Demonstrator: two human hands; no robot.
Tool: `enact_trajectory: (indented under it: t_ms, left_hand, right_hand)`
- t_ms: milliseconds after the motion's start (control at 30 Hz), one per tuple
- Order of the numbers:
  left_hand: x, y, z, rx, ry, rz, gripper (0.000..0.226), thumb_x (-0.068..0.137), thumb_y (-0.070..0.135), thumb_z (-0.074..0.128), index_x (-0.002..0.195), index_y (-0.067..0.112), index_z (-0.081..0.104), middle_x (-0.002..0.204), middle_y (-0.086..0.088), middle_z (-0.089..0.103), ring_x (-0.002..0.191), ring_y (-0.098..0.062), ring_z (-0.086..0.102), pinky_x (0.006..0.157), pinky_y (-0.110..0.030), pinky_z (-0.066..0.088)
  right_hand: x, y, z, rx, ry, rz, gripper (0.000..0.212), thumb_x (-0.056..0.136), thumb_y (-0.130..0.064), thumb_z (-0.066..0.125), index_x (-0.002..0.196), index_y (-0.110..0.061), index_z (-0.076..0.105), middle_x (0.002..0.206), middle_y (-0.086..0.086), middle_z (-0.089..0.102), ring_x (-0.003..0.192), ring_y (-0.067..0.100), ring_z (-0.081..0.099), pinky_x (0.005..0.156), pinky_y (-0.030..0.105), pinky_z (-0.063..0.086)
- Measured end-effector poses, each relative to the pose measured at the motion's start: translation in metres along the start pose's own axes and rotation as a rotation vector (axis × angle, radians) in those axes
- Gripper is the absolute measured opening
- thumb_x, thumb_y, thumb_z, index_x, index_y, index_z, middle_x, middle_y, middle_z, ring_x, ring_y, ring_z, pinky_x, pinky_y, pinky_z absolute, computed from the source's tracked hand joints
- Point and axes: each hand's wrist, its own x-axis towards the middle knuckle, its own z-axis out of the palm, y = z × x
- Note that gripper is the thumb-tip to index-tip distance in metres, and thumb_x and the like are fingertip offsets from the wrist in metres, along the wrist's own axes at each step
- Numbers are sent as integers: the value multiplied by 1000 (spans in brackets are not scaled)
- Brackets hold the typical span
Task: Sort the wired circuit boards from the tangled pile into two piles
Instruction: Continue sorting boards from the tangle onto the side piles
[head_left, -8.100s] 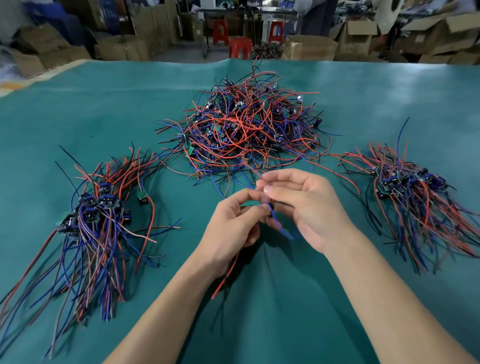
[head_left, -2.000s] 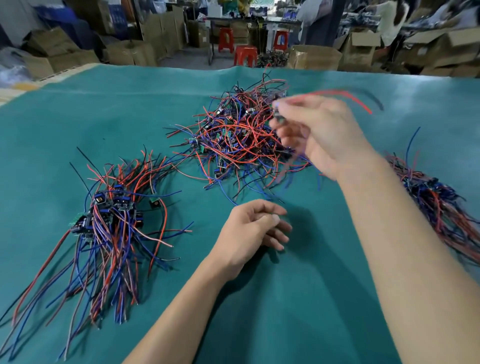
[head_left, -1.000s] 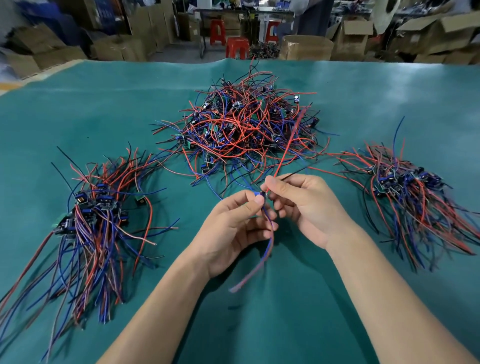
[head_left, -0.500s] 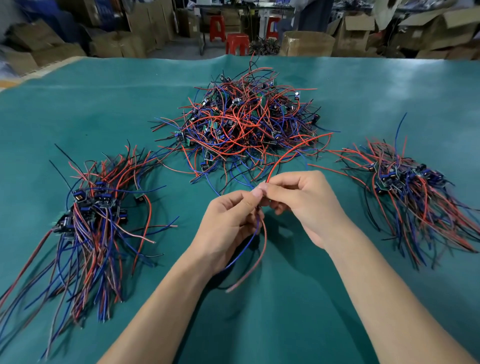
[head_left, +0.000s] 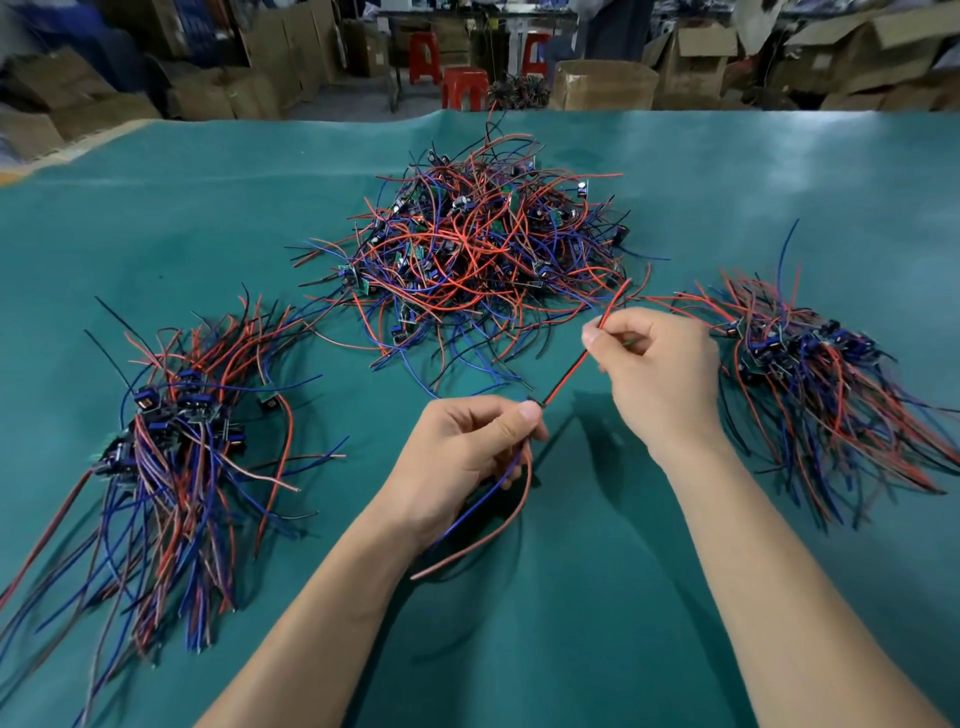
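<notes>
Green mat (head_left: 571, 649), wires (head_left: 569, 371) between hands (head_left: 558, 400)

— What's where on my feed?
— Tangled pile (head_left: 483, 260) sits mid-table (head_left: 519, 649), far side. One sorted pile (head_left: 171, 457) lies left, another (head_left: 821, 384) right. Both hands are in front of the tangle, between the two; boxes (head_left: 602, 85) stand behind the table.

Three heaps of wired boards lie on the worktop (head_left: 208, 208) — the tangled pile (head_left: 483, 260), a left pile (head_left: 176, 441), a right pile (head_left: 810, 374) — plus two hands and three red stools (head_left: 465, 85).
</notes>
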Motion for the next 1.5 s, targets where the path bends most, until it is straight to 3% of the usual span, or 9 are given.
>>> enact_trajectory:
  t_ms: [200,400,500,667,900,1100,1200,1333,1500]
  left_hand:
    - [-1,1,-2,55,-36,-7,26,88,32,71,76,10,73,64,-8,55,55,-16,48,56,-24,43]
    - [-1,0,-1,82,-60,-15,26,88,33,67,75,11,73,63,-7,56,54,-16,50,55,-23,45]
    - [-1,1,-1,83,-80,-16,25,88,31,67,76,10,73,63,-6,56,54,-16,50,54,-24,46]
    - [0,0,0,84,-96,-16,24,89,30,66,77,10,73,63,-5,57,53,-15,51,54,-23,45]
    - [1,1,1,-89,60,-44,11,80,13,77,70,17,75,89,-17,64,62,-15,55,58,-21,48]
    - [3,1,-1,-196,160,-28,17,93,-7,56,88,0,71,79,-14,67,65,-16,59,62,-20,53]
    - [4,0,-1,-188,159,-14,24,92,-14,50,103,-5,69,86,-15,71,71,-20,66,68,-25,56]
    - [3,-1,-1,-220,176,-36,20,92,-14,50,104,-6,63,86,-21,72,75,-27,71,70,-29,58]
    - [1,3,-3,-232,49,-89,14,93,10,61,95,-3,65,88,-21,74,74,-24,72,67,-27,58]
  right_hand:
    - [0,2,-4,-178,95,-98,5,90,-18,72,93,-19,75,89,-3,76,78,28,69,82,45,55]
    - [-3,3,-5,-258,200,-169,17,94,-19,64,109,-24,73,84,3,77,72,36,67,75,43,55]
    - [3,3,-4,96,214,43,12,97,-15,61,92,-21,71,69,-4,73,53,14,65,61,29,52]
    - [6,3,-6,707,129,494,29,105,-14,52,79,-12,64,54,-1,65,41,9,51,43,20,41]
    - [3,-8,3,1054,-148,721,59,107,-49,39,108,3,65,93,19,78,75,23,76,59,26,59]
    - [-25,-20,26,530,-600,258,10,85,-21,79,86,-11,79,82,8,77,72,19,69,70,27,59]
    - [-28,-20,25,392,-572,134,22,71,-26,86,91,-19,81,88,3,79,78,17,74,74,31,59]
    - [-26,-21,21,328,-531,90,31,64,-43,84,89,-24,82,87,6,79,86,36,74,81,50,59]
    - [-20,-20,14,398,-542,96,9,81,-24,83,83,-16,80,82,6,77,74,12,66,76,34,54]
